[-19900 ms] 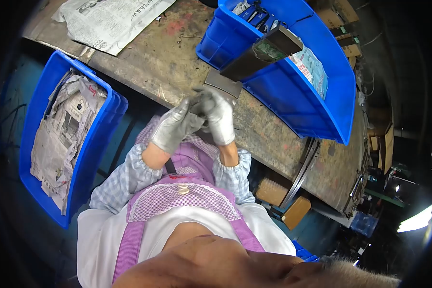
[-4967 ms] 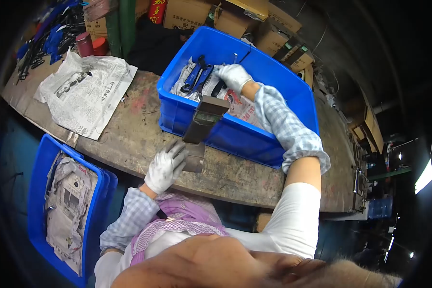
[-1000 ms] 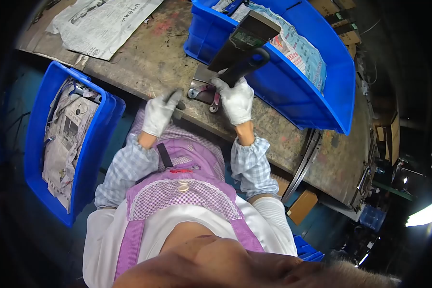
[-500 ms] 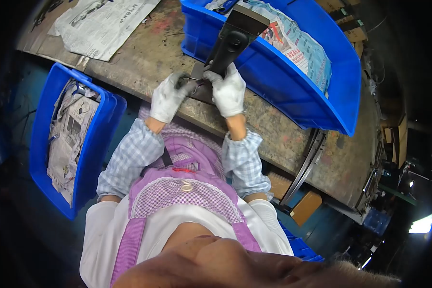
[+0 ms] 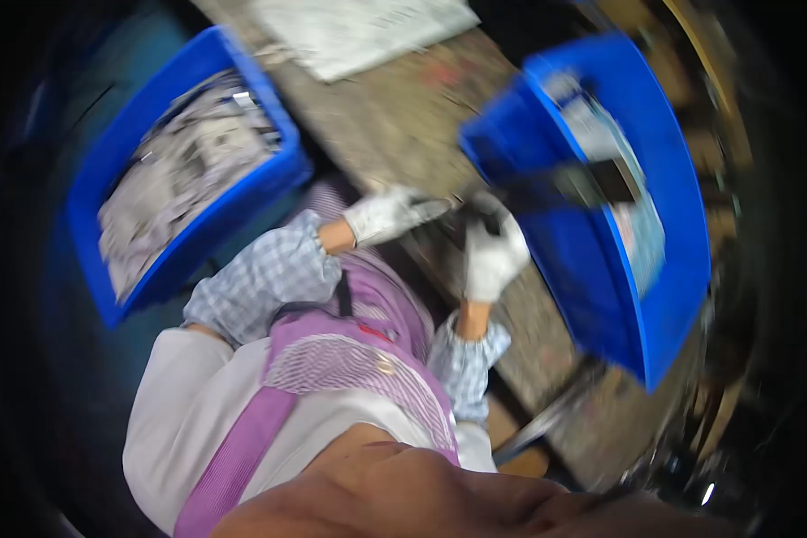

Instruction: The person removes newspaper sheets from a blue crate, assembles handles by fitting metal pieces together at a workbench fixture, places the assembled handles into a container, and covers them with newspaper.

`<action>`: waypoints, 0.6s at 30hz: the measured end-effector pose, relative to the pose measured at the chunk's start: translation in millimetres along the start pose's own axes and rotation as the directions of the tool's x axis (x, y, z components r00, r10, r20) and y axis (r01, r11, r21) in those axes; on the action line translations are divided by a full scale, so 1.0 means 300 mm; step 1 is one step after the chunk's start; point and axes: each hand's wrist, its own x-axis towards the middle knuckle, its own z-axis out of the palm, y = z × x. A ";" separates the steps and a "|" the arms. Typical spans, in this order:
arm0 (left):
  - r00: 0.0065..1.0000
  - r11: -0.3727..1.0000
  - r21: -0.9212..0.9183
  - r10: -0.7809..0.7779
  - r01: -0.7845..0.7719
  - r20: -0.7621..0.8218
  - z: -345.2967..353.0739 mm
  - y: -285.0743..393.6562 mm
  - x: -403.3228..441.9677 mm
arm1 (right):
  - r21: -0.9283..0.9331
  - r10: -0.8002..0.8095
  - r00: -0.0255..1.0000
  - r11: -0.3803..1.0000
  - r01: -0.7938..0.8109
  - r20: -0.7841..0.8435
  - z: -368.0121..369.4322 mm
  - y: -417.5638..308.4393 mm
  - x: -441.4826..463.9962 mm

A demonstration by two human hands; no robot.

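Observation:
My left hand [image 5: 387, 216], in a white glove with greyed fingertips, reaches from the left over the bench edge. Its fingers are pressed together at the foot of a dark upright tool [image 5: 556, 186], on something too small and blurred to name. Facing it, my right hand [image 5: 496, 260], gloved too, has thumb and fingers curled together at the tool's near end. What lies between those fingers is hidden by blur. The tool leans over the side of a blue bin on the right.
The blue bin [image 5: 592, 278] on the worn workbench [image 5: 394, 117] has printed paper inside. Another blue bin [image 5: 287, 134] stands left of the bench, holding crumpled newspaper [image 5: 179, 179]. A newspaper sheet [image 5: 359, 36] lies at the bench's far end. A metal bar [image 5: 547, 412] runs near the bench's front edge.
The view has swung round and blurred; the bench now slants more steeply and the left bin appears higher. My left hand has moved slightly away from the right; both stay near the tool's foot.

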 end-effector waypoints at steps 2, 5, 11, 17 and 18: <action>0.972 0.749 -0.632 -0.072 0.202 0.225 -0.103 0.021 -0.134 | 0.102 -0.315 0.946 0.946 0.307 0.076 0.107 -0.064 -0.015; 0.852 0.797 -0.319 -0.427 0.513 0.303 -0.328 0.228 -0.303 | 0.345 -0.472 0.788 0.871 0.349 0.396 0.161 -0.187 -0.007; 0.750 0.758 0.335 -0.289 0.559 -0.595 -0.890 -0.005 -0.471 | 0.002 -0.079 0.893 0.996 0.087 0.443 0.110 0.032 -0.075; 0.984 0.451 0.883 0.165 -0.129 0.059 -0.973 -0.420 -0.294 | 0.270 -0.452 0.583 0.887 0.376 0.675 0.176 -0.251 -0.013; 0.990 0.521 0.849 0.137 -0.087 0.017 -0.901 -0.387 -0.276 | 0.360 -0.556 0.477 0.821 0.444 0.680 0.182 -0.310 0.002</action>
